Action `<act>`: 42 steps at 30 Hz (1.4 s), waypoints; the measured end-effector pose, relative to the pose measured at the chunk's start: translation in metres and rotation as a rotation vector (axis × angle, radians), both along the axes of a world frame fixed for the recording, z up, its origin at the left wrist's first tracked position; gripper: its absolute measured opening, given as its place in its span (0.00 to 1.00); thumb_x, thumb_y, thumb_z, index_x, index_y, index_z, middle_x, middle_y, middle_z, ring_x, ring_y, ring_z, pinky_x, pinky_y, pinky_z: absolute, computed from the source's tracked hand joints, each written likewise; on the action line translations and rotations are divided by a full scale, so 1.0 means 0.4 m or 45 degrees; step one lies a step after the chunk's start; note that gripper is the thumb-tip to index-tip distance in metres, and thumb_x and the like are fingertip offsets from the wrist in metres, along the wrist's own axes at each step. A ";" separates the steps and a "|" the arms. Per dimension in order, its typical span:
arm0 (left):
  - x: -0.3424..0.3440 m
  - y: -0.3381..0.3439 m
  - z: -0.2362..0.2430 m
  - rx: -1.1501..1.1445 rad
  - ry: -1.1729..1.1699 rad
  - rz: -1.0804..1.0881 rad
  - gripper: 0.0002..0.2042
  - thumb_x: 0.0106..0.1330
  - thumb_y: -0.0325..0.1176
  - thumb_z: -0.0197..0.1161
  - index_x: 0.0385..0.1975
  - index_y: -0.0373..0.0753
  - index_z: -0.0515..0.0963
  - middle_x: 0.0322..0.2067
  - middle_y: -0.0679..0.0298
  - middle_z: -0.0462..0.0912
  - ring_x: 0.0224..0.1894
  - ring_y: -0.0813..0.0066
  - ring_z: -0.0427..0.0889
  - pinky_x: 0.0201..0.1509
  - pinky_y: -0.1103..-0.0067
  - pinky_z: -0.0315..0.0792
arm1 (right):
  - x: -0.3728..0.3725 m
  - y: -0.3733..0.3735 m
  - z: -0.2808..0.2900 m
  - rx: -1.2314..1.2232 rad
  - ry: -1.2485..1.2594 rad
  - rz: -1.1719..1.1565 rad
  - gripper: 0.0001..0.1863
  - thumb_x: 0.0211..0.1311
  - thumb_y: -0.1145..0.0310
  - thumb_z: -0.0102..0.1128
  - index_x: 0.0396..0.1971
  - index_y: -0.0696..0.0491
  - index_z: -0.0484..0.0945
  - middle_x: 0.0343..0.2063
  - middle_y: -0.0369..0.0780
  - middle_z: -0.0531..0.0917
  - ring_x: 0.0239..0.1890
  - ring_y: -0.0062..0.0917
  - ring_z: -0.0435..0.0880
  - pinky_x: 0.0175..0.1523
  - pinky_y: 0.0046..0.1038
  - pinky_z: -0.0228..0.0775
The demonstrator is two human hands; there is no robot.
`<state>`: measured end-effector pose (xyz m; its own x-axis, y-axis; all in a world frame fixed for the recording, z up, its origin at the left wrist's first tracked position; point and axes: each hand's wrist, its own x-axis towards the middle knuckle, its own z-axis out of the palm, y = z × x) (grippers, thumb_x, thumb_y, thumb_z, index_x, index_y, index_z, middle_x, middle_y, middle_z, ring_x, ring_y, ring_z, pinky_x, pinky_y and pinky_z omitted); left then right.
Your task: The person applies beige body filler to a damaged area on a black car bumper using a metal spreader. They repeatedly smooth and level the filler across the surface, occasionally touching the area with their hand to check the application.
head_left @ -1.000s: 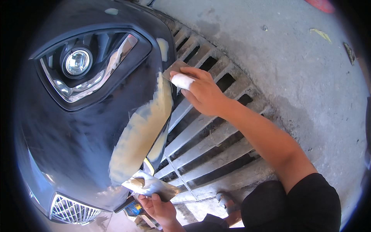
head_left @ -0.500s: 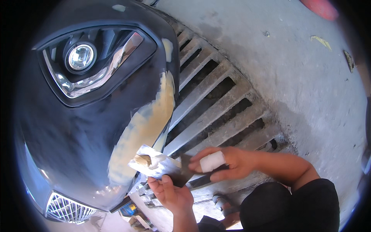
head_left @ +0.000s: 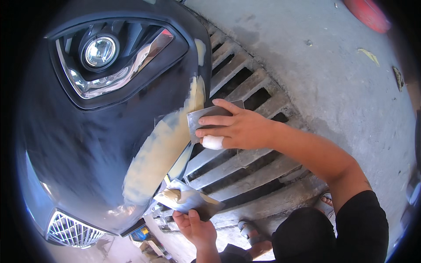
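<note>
My right hand (head_left: 234, 129), with white wrapping on one finger, holds a flat metal spreader (head_left: 195, 115) against the right edge of a long beige filler patch (head_left: 153, 155) on a dark car's bumper corner (head_left: 96, 153). The spreader's blade lies partly under my fingers. Below it, my left hand (head_left: 195, 230) grips a second metal plate (head_left: 199, 204), with a lump of beige paste (head_left: 174, 194) on it, near the patch's lower end. A smaller pale patch (head_left: 200, 52) sits higher on the same edge.
The headlight (head_left: 98, 50) is upper left, a chrome grille (head_left: 72, 230) lower left. A concrete drain grate (head_left: 245, 171) lies beside the car on the concrete floor (head_left: 315, 79). A red object (head_left: 366, 13) is upper right. Boxes (head_left: 147, 243) and my sandalled foot (head_left: 250, 232) show below.
My right hand went from high on the patch down to the plate in my left hand, and is now back up at the patch's edge. My left hand's plate has shifted slightly lower and rightward.
</note>
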<state>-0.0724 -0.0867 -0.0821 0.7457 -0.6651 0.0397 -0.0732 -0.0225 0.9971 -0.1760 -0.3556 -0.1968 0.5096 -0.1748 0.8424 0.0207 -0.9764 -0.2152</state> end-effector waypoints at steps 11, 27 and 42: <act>0.014 0.025 -0.023 -0.030 0.075 -0.073 0.22 0.69 0.25 0.57 0.62 0.37 0.63 0.57 0.59 0.75 0.59 0.67 0.75 0.68 0.66 0.64 | -0.030 -0.114 0.015 -0.080 0.146 0.090 0.14 0.54 0.69 0.62 0.43 0.46 0.79 0.59 0.30 0.79 0.67 0.28 0.68 0.74 0.54 0.53; -0.013 0.011 -0.022 -0.004 0.125 -0.024 0.18 0.68 0.26 0.61 0.53 0.38 0.64 0.54 0.57 0.76 0.57 0.68 0.75 0.66 0.66 0.66 | -0.105 -0.257 0.038 -0.040 0.382 -0.129 0.19 0.59 0.74 0.57 0.51 0.47 0.81 0.61 0.26 0.77 0.67 0.26 0.67 0.76 0.47 0.52; -0.027 0.001 -0.029 0.017 0.103 -0.076 0.20 0.69 0.28 0.63 0.57 0.37 0.64 0.56 0.58 0.75 0.58 0.66 0.75 0.67 0.65 0.66 | 0.061 -0.047 -0.063 0.687 -0.459 -0.142 0.23 0.57 0.75 0.64 0.53 0.58 0.74 0.57 0.49 0.75 0.62 0.43 0.71 0.65 0.43 0.63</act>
